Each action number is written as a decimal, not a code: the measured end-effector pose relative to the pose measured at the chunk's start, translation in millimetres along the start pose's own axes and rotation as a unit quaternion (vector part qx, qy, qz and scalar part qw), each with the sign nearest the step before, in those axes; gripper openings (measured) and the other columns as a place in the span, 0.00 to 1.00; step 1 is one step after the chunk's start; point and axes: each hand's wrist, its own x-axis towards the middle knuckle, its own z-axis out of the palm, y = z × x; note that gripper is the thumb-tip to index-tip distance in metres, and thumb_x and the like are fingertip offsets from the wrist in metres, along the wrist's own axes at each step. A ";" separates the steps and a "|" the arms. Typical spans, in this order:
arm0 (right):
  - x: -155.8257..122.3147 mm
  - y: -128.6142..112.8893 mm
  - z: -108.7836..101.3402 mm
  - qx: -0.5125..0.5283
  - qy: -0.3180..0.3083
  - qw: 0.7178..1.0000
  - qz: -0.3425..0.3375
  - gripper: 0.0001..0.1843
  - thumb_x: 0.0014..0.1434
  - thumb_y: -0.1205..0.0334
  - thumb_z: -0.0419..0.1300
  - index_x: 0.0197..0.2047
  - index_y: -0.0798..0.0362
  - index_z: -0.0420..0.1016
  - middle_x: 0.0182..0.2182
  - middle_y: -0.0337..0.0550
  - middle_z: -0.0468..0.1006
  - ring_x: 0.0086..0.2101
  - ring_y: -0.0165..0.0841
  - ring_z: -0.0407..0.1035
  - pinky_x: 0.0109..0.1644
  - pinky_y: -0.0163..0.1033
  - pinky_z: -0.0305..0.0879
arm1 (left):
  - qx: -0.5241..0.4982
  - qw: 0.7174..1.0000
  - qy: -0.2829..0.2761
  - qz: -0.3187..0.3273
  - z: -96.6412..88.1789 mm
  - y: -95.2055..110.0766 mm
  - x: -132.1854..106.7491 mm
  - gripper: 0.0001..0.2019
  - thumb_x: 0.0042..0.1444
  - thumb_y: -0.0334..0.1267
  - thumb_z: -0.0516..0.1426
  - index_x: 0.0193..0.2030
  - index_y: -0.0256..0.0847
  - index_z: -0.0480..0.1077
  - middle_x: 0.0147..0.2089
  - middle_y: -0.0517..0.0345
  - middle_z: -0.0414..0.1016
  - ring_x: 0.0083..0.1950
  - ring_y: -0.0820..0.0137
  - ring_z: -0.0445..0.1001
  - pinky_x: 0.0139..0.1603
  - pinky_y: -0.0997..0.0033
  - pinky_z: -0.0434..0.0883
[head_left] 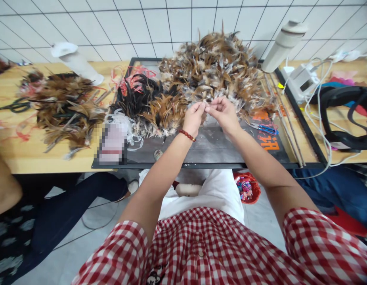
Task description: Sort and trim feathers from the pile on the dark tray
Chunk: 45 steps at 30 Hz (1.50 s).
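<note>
The left hand and right hand pinch a feather tuft at the near edge of the loose feather pile (seemingly mostly unworked) with gathered bunches just left of it.

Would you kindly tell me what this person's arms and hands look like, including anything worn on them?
Both arms are bare below the short sleeves of a red-and-white checked shirt. The left hand has a bracelet of dark red beads at the wrist. The right hand shows no ring, watch or band. Neither hand wears a glove.
</note>
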 end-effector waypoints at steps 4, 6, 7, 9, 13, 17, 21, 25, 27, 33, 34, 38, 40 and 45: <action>0.0 -10.7 -9.0 -0.043 -0.023 0.998 -0.047 0.35 0.52 0.23 0.68 0.46 0.44 0.78 0.33 0.40 0.76 0.37 0.37 0.73 0.44 0.46 0.73 | 0.024 0.999 -0.033 -0.019 1.7 6.1 -4.9 0.18 0.65 0.50 0.64 0.30 0.40 0.72 0.23 0.65 0.69 0.25 0.79 0.68 0.31 0.79 0.67; -1.3 -13.9 -10.8 -0.026 -0.041 0.998 -0.047 0.35 0.51 0.21 0.67 0.43 0.44 0.79 0.30 0.40 0.76 0.34 0.37 0.72 0.43 0.47 0.73 | 0.028 0.997 -0.069 -0.021 2.4 9.3 -8.6 0.19 0.66 0.47 0.64 0.28 0.39 0.69 0.20 0.66 0.65 0.23 0.79 0.65 0.29 0.80 0.65; -1.7 -14.3 -11.4 -0.016 -0.050 0.997 -0.048 0.35 0.51 0.21 0.67 0.40 0.45 0.79 0.29 0.40 0.75 0.33 0.37 0.72 0.42 0.47 0.73 | 0.028 0.996 -0.087 -0.024 2.6 10.5 -10.4 0.19 0.66 0.45 0.64 0.26 0.39 0.68 0.19 0.67 0.64 0.22 0.80 0.64 0.29 0.80 0.64; -0.1 -12.3 -14.3 -0.013 -0.066 0.996 -0.057 0.35 0.50 0.21 0.67 0.35 0.47 0.78 0.27 0.39 0.74 0.32 0.36 0.71 0.42 0.46 0.72 | 0.028 0.992 -0.117 -0.038 2.6 11.6 -13.1 0.19 0.66 0.40 0.64 0.25 0.38 0.67 0.19 0.66 0.64 0.22 0.80 0.64 0.28 0.79 0.63; 12.9 -0.9 -36.7 -0.131 -0.023 0.985 -0.109 0.30 0.59 0.27 0.64 0.34 0.49 0.77 0.30 0.41 0.76 0.37 0.37 0.71 0.47 0.45 0.71 | 0.026 0.992 -0.108 -0.061 1.3 10.1 -12.1 0.16 0.69 0.35 0.61 0.27 0.37 0.70 0.18 0.67 0.63 0.20 0.81 0.61 0.26 0.80 0.60; 22.2 8.8 -73.0 -0.313 0.062 0.935 -0.156 0.15 0.68 0.49 0.60 0.40 0.50 0.82 0.38 0.47 0.79 0.41 0.40 0.72 0.51 0.50 0.70 | 0.003 0.998 -0.021 -0.061 -1.2 9.9 -5.5 0.17 0.71 0.36 0.58 0.27 0.39 0.69 0.18 0.69 0.59 0.20 0.81 0.59 0.25 0.80 0.59; 16.6 10.0 -85.2 -0.451 -0.036 0.877 -0.163 0.16 0.63 0.66 0.56 0.45 0.52 0.86 0.42 0.52 0.79 0.45 0.46 0.72 0.53 0.54 0.68 | -0.008 0.998 0.019 -0.062 -2.7 11.3 -1.5 0.15 0.70 0.37 0.59 0.29 0.40 0.68 0.19 0.70 0.58 0.20 0.80 0.59 0.24 0.80 0.59; 9.0 9.8 -71.4 -0.522 -0.116 0.831 -0.154 0.21 0.61 0.68 0.56 0.52 0.50 0.87 0.47 0.55 0.80 0.49 0.50 0.69 0.56 0.58 0.64 | -0.001 0.998 0.028 -0.062 -2.7 11.0 -1.2 0.16 0.70 0.39 0.60 0.29 0.40 0.69 0.19 0.70 0.58 0.20 0.81 0.59 0.23 0.81 0.60; 7.3 10.1 -63.8 -0.540 -0.123 0.821 -0.139 0.18 0.62 0.67 0.56 0.47 0.51 0.87 0.46 0.57 0.80 0.50 0.52 0.68 0.57 0.59 0.62 | 0.002 0.998 0.029 -0.060 -2.6 10.9 -1.4 0.16 0.69 0.41 0.61 0.29 0.40 0.69 0.19 0.70 0.58 0.20 0.81 0.59 0.24 0.81 0.60; 6.6 10.5 -39.5 -0.375 -0.049 0.920 -0.100 0.05 0.61 0.62 0.62 0.36 0.52 0.79 0.38 0.50 0.79 0.43 0.44 0.71 0.52 0.50 0.66 | -0.001 0.997 0.027 -0.068 -1.7 11.7 -2.1 0.14 0.69 0.39 0.61 0.30 0.40 0.71 0.21 0.69 0.61 0.21 0.81 0.62 0.25 0.81 0.62; 5.8 10.3 -33.4 -0.302 -0.042 0.950 -0.073 0.06 0.62 0.59 0.63 0.35 0.51 0.76 0.34 0.46 0.77 0.38 0.40 0.70 0.47 0.47 0.67 | -0.003 0.997 0.029 -0.069 -1.5 11.2 -1.9 0.13 0.68 0.39 0.61 0.31 0.40 0.71 0.21 0.68 0.63 0.22 0.81 0.63 0.26 0.81 0.63; -0.8 6.3 -10.4 -0.048 -0.047 0.998 0.017 0.18 0.58 0.46 0.69 0.30 0.49 0.70 0.23 0.34 0.69 0.27 0.30 0.61 0.34 0.37 0.60 | -0.008 0.997 0.036 -0.066 -1.4 5.4 0.6 0.11 0.66 0.38 0.63 0.32 0.39 0.74 0.26 0.65 0.70 0.26 0.80 0.69 0.32 0.80 0.67; -4.2 2.6 -4.0 0.004 -0.065 0.997 0.030 0.22 0.53 0.43 0.72 0.29 0.50 0.71 0.24 0.34 0.70 0.27 0.28 0.60 0.33 0.36 0.59 | -0.008 0.998 0.039 -0.051 -1.8 1.5 2.5 0.09 0.64 0.38 0.65 0.33 0.39 0.75 0.29 0.64 0.74 0.30 0.79 0.72 0.36 0.79 0.70; -7.0 -2.4 -4.4 0.012 -0.093 0.994 0.063 0.23 0.50 0.44 0.74 0.27 0.51 0.70 0.21 0.32 0.66 0.24 0.25 0.56 0.31 0.36 0.53 | -0.011 1.000 0.012 -0.005 -3.0 -4.5 5.5 0.07 0.60 0.35 0.66 0.31 0.38 0.78 0.33 0.61 0.80 0.39 0.76 0.77 0.48 0.77 0.72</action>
